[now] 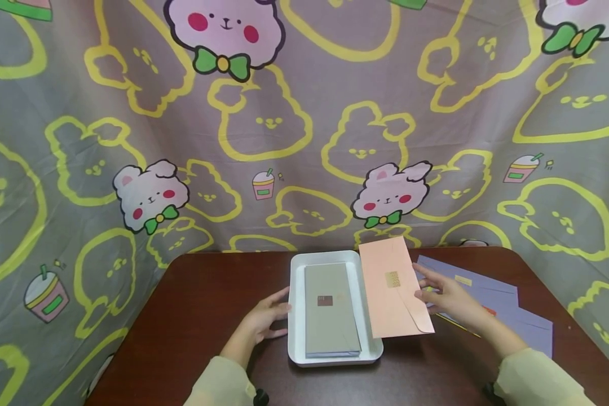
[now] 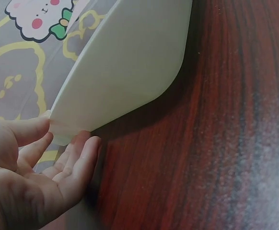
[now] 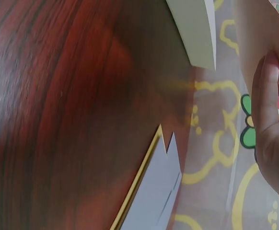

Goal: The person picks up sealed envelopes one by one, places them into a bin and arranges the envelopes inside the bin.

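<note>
A white tray (image 1: 295, 338) stands on the table, and a grey-green envelope (image 1: 330, 327) with a dark label lies in it on top of something bluish. At the tray's left side, my left hand (image 1: 265, 317) holds its edge; in the left wrist view the thumb is at the rim of the tray (image 2: 130, 62) and the fingertips touch lower down. My right hand (image 1: 449, 298) pinches the right edge of a pink envelope (image 1: 385, 304) with a gold sticker. This envelope is tilted above the table and overlaps the tray's right rim.
Purple envelopes (image 1: 530, 332) lie overlapping at the right, one with a gold sticker. Beside them, partly behind my right hand, are a thin yellow edge (image 1: 459, 325) and a small red-orange piece (image 1: 489, 310). A patterned cloth (image 1: 304, 141) hangs behind the brown table (image 1: 193, 316).
</note>
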Demonstrator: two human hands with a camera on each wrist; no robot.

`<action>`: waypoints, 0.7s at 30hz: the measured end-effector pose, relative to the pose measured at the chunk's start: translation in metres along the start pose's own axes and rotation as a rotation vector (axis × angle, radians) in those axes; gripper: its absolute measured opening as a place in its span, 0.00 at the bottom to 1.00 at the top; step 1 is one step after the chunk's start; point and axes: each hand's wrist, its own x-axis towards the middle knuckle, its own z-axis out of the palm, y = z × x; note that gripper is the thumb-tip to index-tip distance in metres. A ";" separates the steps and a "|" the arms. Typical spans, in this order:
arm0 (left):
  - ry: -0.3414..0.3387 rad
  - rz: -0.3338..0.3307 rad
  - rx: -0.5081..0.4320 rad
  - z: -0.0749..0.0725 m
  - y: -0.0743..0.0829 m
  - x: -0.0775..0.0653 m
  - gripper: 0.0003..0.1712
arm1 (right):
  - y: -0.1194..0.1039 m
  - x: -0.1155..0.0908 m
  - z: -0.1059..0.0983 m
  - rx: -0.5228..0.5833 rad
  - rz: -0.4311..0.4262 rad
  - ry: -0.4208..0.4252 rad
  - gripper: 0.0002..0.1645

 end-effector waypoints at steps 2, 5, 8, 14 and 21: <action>0.000 0.001 -0.001 -0.001 -0.001 0.000 0.35 | 0.001 0.003 0.005 0.031 -0.021 -0.015 0.46; 0.003 -0.002 0.001 -0.001 -0.003 0.001 0.35 | 0.003 0.008 0.012 0.066 -0.051 -0.041 0.45; 0.013 -0.004 0.006 -0.002 -0.003 0.001 0.35 | 0.005 0.013 0.019 0.077 -0.062 -0.066 0.44; 0.011 -0.006 0.003 -0.002 -0.003 0.002 0.35 | 0.006 0.020 0.032 0.090 -0.057 -0.093 0.45; 0.005 0.002 0.012 -0.001 -0.002 0.001 0.35 | 0.006 0.026 0.043 0.098 -0.056 -0.065 0.43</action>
